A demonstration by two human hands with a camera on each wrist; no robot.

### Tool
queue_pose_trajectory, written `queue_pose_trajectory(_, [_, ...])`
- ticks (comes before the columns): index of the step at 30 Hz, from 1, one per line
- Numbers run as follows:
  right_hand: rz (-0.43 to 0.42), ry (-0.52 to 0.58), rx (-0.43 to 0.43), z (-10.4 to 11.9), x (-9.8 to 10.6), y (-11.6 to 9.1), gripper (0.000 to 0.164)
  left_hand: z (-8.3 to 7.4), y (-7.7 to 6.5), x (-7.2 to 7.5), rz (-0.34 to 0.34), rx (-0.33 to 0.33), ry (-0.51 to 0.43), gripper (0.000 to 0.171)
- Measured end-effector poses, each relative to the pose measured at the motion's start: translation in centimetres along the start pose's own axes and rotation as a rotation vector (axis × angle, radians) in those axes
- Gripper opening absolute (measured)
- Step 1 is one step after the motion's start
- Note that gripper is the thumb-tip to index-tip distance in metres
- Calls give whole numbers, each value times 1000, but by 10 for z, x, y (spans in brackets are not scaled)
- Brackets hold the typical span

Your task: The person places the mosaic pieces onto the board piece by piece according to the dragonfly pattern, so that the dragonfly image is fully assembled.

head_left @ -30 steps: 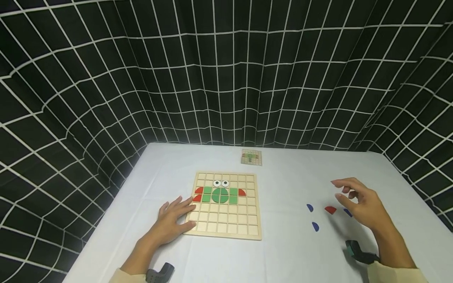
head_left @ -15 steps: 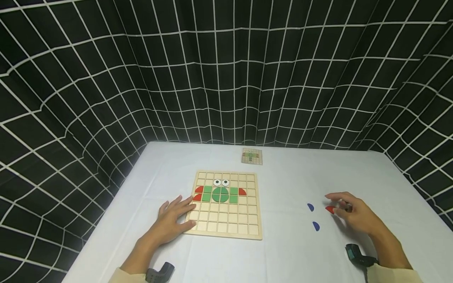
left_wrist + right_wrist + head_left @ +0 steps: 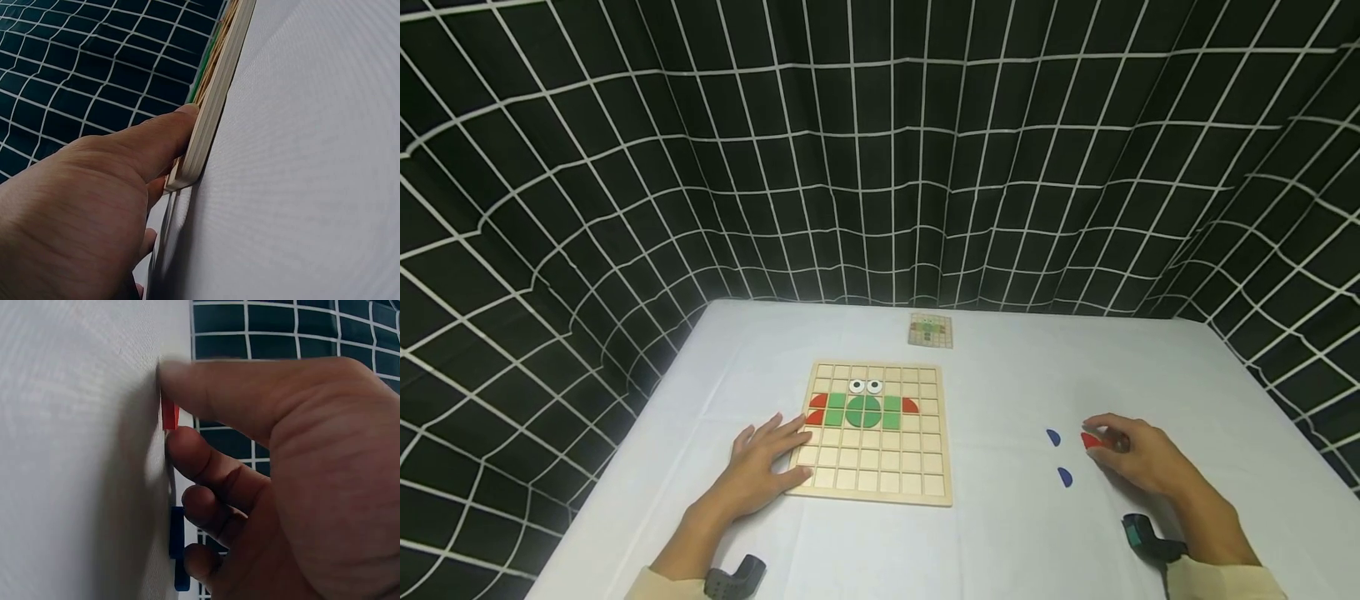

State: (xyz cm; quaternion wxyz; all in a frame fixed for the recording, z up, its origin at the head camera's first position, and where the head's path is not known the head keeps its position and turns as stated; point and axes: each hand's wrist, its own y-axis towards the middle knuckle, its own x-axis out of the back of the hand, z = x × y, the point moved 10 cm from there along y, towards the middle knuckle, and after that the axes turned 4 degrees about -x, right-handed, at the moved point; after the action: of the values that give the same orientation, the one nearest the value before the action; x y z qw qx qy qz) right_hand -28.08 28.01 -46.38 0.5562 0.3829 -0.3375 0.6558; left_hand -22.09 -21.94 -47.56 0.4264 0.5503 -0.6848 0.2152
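My left hand [image 3: 762, 465] rests with spread fingers on the left edge of a wooden grid board [image 3: 868, 485]. In the left wrist view the thumb touches the side of the board [image 3: 212, 106]. Green pieces [image 3: 862, 412], red pieces [image 3: 910, 406] and two eye discs [image 3: 874, 387] lie in its cells. At the right, my right hand [image 3: 1138, 457] pinches a red rounded piece [image 3: 1091, 440] between thumb and index finger, low over the table. In the right wrist view the red piece [image 3: 169, 415] shows between those fingertips.
Two blue half-round pieces, one farther back [image 3: 1054, 437] and one nearer [image 3: 1065, 477], lie left of the right hand. A small picture card [image 3: 930, 331] with a similar pattern lies behind the board. Black curtains with white grid lines [image 3: 895, 167] surround the white table [image 3: 1000, 533].
My right hand has come down and left onto the red piece, and its thumb and index finger have closed on it. It now covers a third blue piece. The left hand stays put.
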Motion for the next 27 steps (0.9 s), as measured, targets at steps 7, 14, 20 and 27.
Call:
queue_pose_trajectory(7, [25,-3,-32,0,-3,1,32,0,-1,-1,7,-6,-3,56])
queue_pose_trajectory(14, [3,-8,-49,-2,-2,2,25,0,0,0,-6,-15,3,55])
queue_pose_trajectory(20, [-101,17,-56,2,10,-4,28,1,0,-2,3,-10,-4,56])
queue_pose_trajectory(27, [-305,67,64,48,36,-11,24,2,0,-2,3,-10,-8,57])
